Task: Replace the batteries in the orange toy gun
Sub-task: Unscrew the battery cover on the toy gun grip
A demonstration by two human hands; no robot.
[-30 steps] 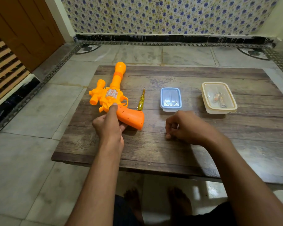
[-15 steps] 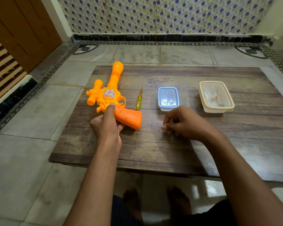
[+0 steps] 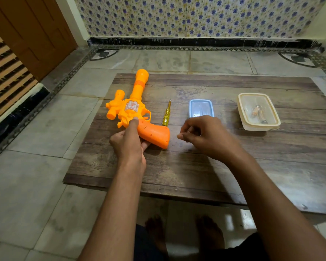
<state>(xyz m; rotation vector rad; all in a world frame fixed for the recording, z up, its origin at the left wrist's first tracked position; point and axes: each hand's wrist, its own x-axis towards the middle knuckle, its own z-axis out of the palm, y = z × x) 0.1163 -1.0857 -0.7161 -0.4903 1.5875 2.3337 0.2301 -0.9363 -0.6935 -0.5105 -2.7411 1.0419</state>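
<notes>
The orange toy gun point(image 3: 134, 108) lies flat on the left part of the low wooden table point(image 3: 215, 176), barrel pointing away from me. My left hand point(image 3: 129, 144) grips it at the handle, index finger laid along the top. Just right of the gun lies a yellow screwdriver point(image 3: 166, 115), tip pointing away. My right hand point(image 3: 203, 136) hovers over the table between the screwdriver and the blue box, fingers loosely curled, with nothing visible in them.
A small blue lidded box point(image 3: 201, 108) stands behind my right hand. Further right is a clear lidded container point(image 3: 258, 112) with small items inside. Tiled floor surrounds the table; a wooden door is at the far left. My feet show under the near edge.
My right hand has lifted off the table and moved slightly forward and left, towards the screwdriver. My left hand has kept its hold on the gun.
</notes>
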